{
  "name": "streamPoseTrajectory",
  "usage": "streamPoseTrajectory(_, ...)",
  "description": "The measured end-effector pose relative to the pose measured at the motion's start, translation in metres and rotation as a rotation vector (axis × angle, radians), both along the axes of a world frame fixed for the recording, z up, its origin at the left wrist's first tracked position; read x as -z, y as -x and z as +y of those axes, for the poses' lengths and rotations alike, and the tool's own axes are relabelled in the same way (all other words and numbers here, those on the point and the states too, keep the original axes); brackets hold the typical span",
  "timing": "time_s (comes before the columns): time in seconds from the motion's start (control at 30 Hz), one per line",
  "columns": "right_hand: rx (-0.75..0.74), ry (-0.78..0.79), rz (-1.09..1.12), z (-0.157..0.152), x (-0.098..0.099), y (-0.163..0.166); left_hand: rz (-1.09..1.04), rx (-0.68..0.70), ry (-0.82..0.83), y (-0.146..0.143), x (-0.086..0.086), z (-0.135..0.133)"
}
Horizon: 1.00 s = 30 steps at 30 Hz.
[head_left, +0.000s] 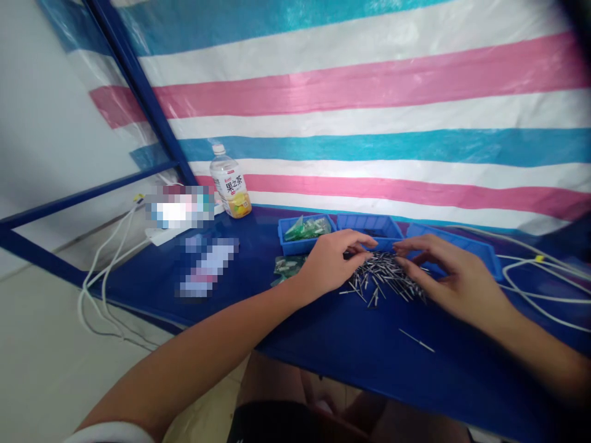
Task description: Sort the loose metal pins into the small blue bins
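Note:
A heap of blind rivets (383, 277), thin metal pins with short dark bodies, lies on the dark blue tabletop (323, 344). At the heap's left and back edge is my left hand (331, 258), its fingers curved and the thumb apart from them. My right hand (446, 274) mirrors it on the right side, fingers bent, with a gap between forefinger and thumb. Both hands are at the heap, and I see no rivet gripped in either. One loose rivet (417, 340) lies apart, nearer the front edge.
Behind the heap stand a blue bin with green-and-clear packets (307, 229), a middle blue bin (369, 224) and a right blue bin (480, 252). A small plastic bag (289, 267) lies by my left wrist. Farther left stands a drink bottle (233, 187). White cables (549, 277) run at right.

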State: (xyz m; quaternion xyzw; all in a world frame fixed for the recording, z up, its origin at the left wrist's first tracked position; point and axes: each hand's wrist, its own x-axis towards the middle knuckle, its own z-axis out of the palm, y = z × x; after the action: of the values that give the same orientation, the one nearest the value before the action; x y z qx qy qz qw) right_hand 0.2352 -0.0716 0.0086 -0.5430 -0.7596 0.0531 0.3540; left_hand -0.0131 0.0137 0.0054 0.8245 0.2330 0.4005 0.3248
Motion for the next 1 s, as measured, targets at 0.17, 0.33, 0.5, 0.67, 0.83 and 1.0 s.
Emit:
streamPoseTrajectory(0.17,-0.087,0.033,0.134,0.001,0.010,0.007,-0.064,0.084,0.183,-0.006,0.001,-0.009)
streamPoseTrajectory(0.33,-0.103,0.086,0.230,0.002,0.011,0.010,-0.033,0.123,0.217,-0.005,0.000,-0.011)
streamPoseTrajectory(0.5,-0.075,0.134,0.355,0.000,0.014,0.014,-0.005,0.144,0.210,-0.006,0.002,-0.011)
streamPoseTrajectory(0.67,-0.055,0.142,0.373,0.000,0.017,0.014,-0.034,0.101,0.186,-0.008,0.004,-0.010)
streamPoseTrajectory(0.83,-0.070,0.144,0.287,0.001,0.021,0.013,-0.041,0.079,0.186,-0.005,0.002,-0.009)
streamPoseTrajectory(1.0,-0.057,0.127,0.296,0.001,0.024,0.013,-0.071,0.104,0.274,-0.006,0.000,-0.012)
